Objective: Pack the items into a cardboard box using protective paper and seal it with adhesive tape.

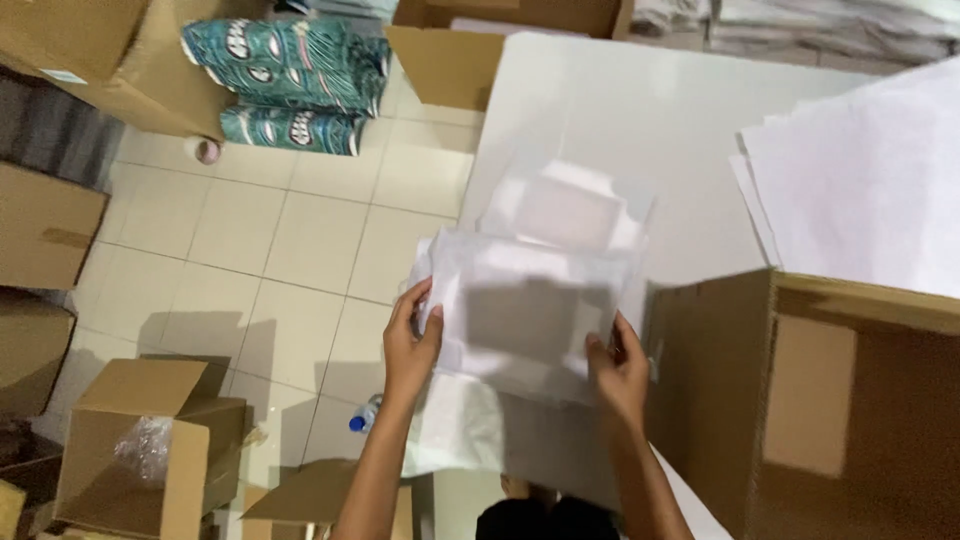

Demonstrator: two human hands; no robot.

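Over the white desk [620, 110], my left hand [410, 340] and right hand [618, 368] each pinch a side of a white folded packet [525, 310], held beside an open cardboard box [840, 400].

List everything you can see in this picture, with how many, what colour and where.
Folded packet: one, white with a grey patch showing through, held over the table edge.
Table: one, white, centre right.
Paper sheets: a stack, white, on the table's right side.
Cardboard boxes: several, brown; a big one lower right, an open one lower left, one beyond the table, others along the left edge.
Patterned bundles: two or more, teal and white, on the tiled floor upper left.
Bottle: one, blue cap, on the floor by the left forearm.
Left hand: grips the packet's left edge.
Right hand: grips its right edge.
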